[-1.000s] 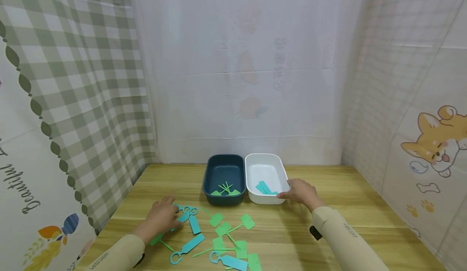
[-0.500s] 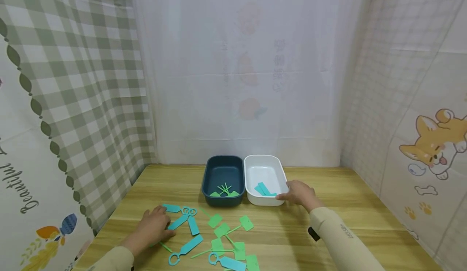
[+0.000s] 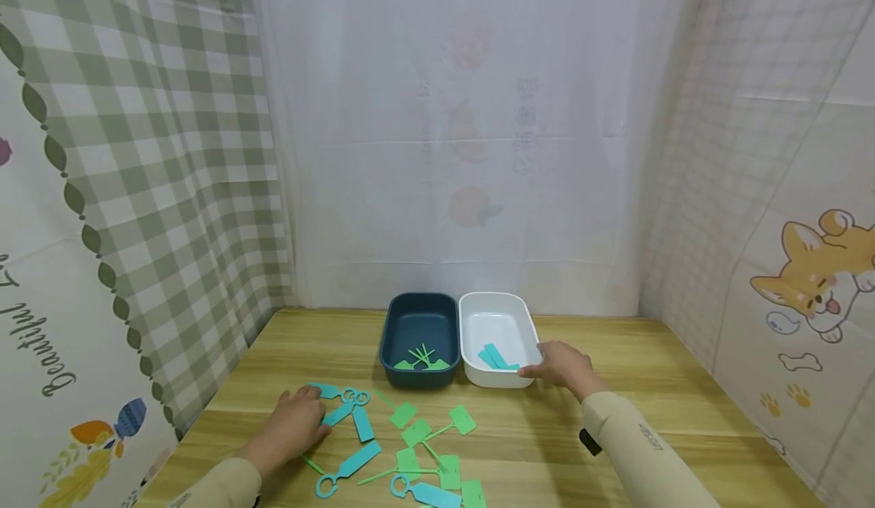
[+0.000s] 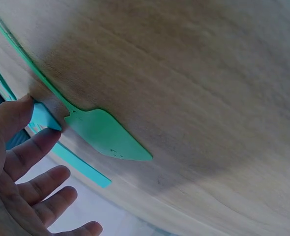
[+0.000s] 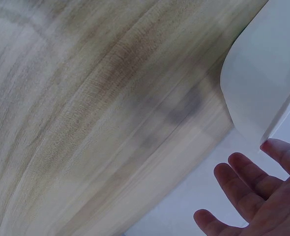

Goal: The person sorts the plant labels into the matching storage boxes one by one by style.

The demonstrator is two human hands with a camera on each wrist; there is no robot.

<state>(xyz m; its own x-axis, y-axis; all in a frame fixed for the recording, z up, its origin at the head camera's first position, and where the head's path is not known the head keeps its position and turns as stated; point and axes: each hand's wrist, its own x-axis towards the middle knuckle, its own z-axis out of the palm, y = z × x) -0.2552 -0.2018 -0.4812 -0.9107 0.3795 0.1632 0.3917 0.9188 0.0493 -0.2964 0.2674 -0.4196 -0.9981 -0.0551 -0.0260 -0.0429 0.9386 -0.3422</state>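
Note:
In the head view, my left hand (image 3: 290, 424) is low over the left of the table, by several blue ring-ended tags (image 3: 362, 423). Its thumb and index fingertip are at either edge of a blue tag's end (image 4: 45, 117), the other fingers loosely spread. A green paddle-shaped tag (image 4: 108, 132) lies beside the hand, partly beneath it in the head view. My right hand (image 3: 560, 364) holds the near right corner of the white bin (image 3: 485, 377) between thumb and index finger, its other fingers extended. Blue tags (image 3: 496, 356) lie inside that bin.
Left of the white bin stands a dark blue bin (image 3: 420, 377) with several green tags (image 3: 421, 360) inside. More green tags (image 3: 415, 432) and another blue tag (image 3: 436, 495) are scattered in front. Fabric curtains (image 3: 465, 189) surround the wooden table (image 3: 615, 432).
My left hand has drawn back leftward from the blue tags, then edged up toward them again, and the upper-left blue tag came into sight. The right hand keeps its place at the bin's corner.

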